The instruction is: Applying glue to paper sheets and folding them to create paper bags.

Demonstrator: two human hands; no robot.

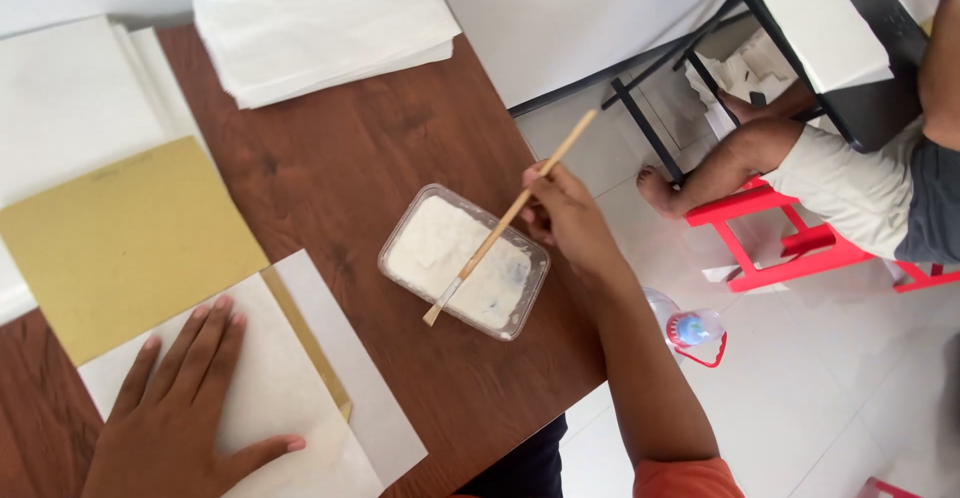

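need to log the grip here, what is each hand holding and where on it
The right hand pinches a thin wooden stick near its upper end. The left hand holds nothing, lying flat on a white sheet.

My left hand (175, 413) runs off the bottom edge at the wrist and covers part of the white sheet (290, 398) under it. That sheet hides most of a yellow-brown card (310, 343) beneath. My right hand (565, 213) conceals the middle of the wooden stick (500, 223). The person on the red stool (770, 238) is cut off by the right and top edges. The stack of white paper (60, 98) leaves the frame on the left
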